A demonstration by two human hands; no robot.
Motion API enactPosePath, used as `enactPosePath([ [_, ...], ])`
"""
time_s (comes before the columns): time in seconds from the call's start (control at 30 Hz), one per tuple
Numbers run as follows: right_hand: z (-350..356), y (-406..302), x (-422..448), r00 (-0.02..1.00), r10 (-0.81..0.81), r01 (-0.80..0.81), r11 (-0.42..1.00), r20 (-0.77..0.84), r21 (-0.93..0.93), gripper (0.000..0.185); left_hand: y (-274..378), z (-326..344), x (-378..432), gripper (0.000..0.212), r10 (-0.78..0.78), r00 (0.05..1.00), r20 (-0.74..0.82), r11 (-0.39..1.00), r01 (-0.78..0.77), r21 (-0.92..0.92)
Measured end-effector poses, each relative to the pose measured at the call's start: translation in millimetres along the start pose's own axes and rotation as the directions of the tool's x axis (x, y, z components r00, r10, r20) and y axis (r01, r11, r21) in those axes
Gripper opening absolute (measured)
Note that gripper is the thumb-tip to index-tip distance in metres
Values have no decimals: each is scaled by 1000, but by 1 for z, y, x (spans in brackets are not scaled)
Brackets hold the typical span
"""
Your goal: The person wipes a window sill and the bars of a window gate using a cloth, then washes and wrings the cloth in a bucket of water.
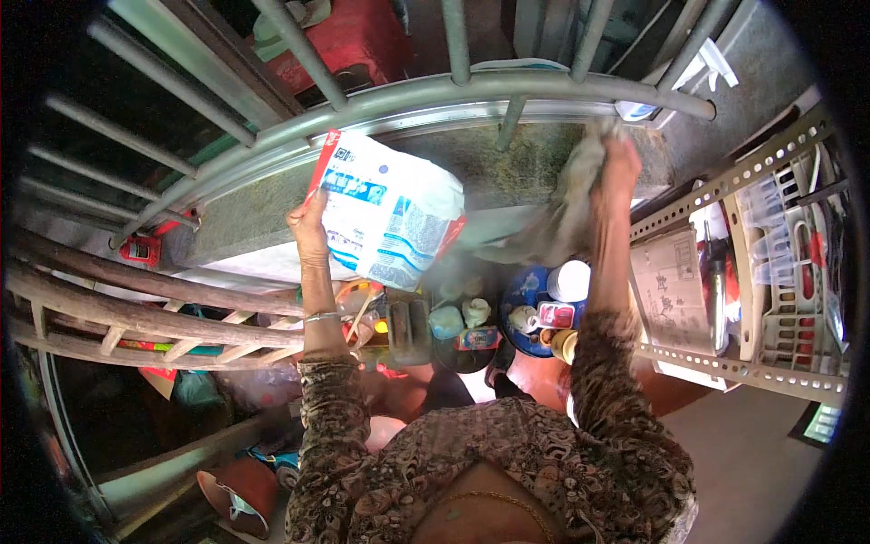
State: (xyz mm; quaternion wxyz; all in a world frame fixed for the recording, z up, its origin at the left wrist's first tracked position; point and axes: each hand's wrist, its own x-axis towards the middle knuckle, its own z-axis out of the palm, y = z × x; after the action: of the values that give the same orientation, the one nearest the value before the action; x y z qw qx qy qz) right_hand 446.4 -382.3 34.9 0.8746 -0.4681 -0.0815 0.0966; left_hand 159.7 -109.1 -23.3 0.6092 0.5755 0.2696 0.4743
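Note:
My left hand (309, 221) grips the left edge of a white plastic packet (394, 211) with red corners and blue print, raised in front of the window ledge. At the right, my right hand (620, 160) holds a greyish cloth (571, 204), blurred, which hangs down and to the left over the stained stone ledge (503, 160). A white spray bottle (707, 68) stands just beyond that hand, behind the window bars. Below the ledge, between my arms, lie a blue tray (527, 285) with tubs and a dark round container (465, 357) with a small box and bags.
Curved metal window bars (421, 88) cross the top. A wooden ladder (170, 319) lies across the left. Perforated metal shelving (741, 374) at the right holds a cardboard box (669, 285) and a white plastic basket (788, 319). A reddish-brown bucket (238, 493) is at lower left.

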Motion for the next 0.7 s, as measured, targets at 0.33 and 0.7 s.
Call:
enactPosePath([
  [0.33,37,60,97,800,-28,508,563,599,-652,18,7,3,-1,18,8,1000,-22,996,-7,85],
  [0.7,131,83,87,115,-16,796,600,993,-82,27,9,13,-2,17,44,993,-112,998,-37,59],
])
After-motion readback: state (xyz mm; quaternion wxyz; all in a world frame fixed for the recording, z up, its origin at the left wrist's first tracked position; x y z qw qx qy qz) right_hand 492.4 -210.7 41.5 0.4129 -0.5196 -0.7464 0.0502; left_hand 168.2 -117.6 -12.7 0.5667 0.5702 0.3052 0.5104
